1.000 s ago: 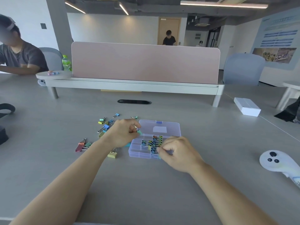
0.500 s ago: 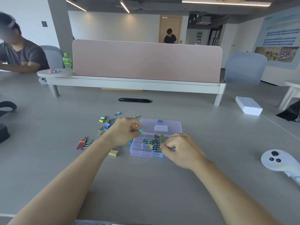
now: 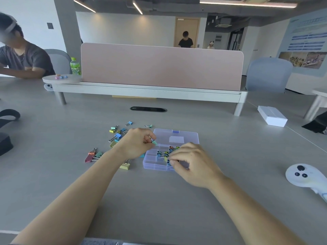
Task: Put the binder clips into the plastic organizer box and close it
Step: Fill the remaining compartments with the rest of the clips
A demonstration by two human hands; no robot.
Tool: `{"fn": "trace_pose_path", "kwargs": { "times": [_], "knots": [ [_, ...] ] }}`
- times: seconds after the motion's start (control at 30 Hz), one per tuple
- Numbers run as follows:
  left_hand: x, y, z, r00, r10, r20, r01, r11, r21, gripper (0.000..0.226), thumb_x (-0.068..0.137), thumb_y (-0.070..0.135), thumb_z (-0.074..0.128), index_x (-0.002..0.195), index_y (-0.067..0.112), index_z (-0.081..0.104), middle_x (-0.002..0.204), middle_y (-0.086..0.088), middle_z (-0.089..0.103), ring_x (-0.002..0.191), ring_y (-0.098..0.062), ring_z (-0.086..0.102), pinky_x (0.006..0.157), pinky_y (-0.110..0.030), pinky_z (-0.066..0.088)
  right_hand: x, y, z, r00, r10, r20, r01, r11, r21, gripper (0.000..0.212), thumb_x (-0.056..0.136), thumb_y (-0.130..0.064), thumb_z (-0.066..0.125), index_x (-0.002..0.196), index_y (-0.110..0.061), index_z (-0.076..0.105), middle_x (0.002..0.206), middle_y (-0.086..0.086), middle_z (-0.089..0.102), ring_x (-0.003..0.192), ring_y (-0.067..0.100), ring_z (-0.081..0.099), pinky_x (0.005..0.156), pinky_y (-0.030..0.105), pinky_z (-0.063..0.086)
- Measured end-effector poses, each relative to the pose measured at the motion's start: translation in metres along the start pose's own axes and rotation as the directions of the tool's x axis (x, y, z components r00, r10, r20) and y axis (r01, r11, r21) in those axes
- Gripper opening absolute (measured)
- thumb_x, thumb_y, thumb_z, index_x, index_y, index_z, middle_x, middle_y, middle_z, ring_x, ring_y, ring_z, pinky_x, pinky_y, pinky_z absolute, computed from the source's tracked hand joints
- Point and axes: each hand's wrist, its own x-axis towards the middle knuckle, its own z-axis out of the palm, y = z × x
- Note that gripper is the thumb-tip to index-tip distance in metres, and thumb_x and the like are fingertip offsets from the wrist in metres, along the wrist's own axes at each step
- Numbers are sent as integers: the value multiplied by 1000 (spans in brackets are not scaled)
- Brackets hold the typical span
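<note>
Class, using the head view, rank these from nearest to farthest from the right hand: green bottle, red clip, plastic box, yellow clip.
1. Plastic box: right under the right hand.
2. Yellow clip: just left of the box.
3. Red clip: farther left again.
4. Green bottle: far back left.

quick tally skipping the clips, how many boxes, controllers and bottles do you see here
boxes: 2, the plastic organizer box and the white box
controllers: 2, the near white controller and the far white controller
bottles: 1, the green bottle
total: 5
</note>
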Motion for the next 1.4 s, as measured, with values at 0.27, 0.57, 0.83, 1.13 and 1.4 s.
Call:
{"fn": "trace_pose_path", "kwargs": {
  "times": [0.27,0.57,0.83,1.13,1.4],
  "knots": [
    [-1,1,-1,1000,7,-10,-7,1000,1,20,83,19,72,102,24,68,89,6,69,81,-9,65,70,-15,46,0,-8,0,995,48,91,-45,999,-27,39,89,-51,39,96,-31,72,106,-21,68,102,7,53,96,35,39],
    [-3,7,4,1000,21,2,-21,999,-27,18,81,20,73,98,26,68,85,10,68,77,-4,65,68,-14,50,1,-6,-5,972,153,176,-145,988,-53,38,93,-55,41,105,-33,70,108,-23,67,111,3,44,98,30,28],
    [-2,5,4,1000,14,2,-14,1000,-20,17,81,20,73,98,25,70,86,9,69,78,-2,65,70,-12,48,-2,3,-6,964,202,171,-191,978,-77,42,91,-57,35,101,-36,69,105,-20,69,105,4,45,98,32,32],
    [-1,3,4,1000,12,16,-12,1000,-12,18,82,20,73,100,24,70,88,7,70,79,-3,66,71,-13,49,0,8,-14,957,277,83,-271,959,-79,50,73,-17,31,93,-25,76,98,-15,72,102,16,56,97,36,40],
    [-1,2,5,1000,12,11,-11,999,-39,27,80,15,74,104,23,65,82,11,70,77,-3,66,71,-13,48,1,8,-9,970,240,44,-235,968,-91,47,77,-16,34,94,-26,77,101,-17,72,104,16,56,95,36,39]
  ]
}}
